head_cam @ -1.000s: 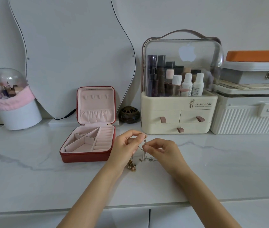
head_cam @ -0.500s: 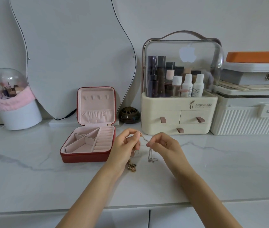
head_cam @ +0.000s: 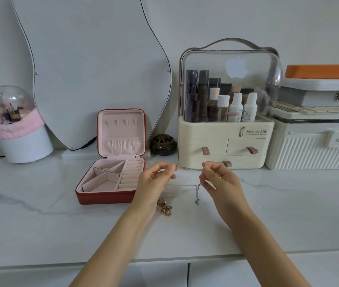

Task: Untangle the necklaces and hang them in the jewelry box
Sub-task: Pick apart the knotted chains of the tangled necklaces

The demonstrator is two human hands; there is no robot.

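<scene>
The surface (head_cam: 40, 204) is white marble with thin grey veins; the jewelry box (head_cam: 106, 196), at ten o'clock from the hands, is red outside and pale pink inside; the chain (head_cam: 188, 168) is silver with a gold clasp; the cosmetics organizer (head_cam: 222, 146) at one o'clock is cream with dusty-pink pulls; the ribbed case (head_cam: 309, 154) is white; the tray (head_cam: 321, 71) atop is orange.

One head-worn view looks forward and down (close) over the countertop (head_cam: 40, 224).

jewelry box (head_cam: 110, 183) sits left of the hands, cosmetics organizer (head_cam: 224, 146) behind them.
</scene>
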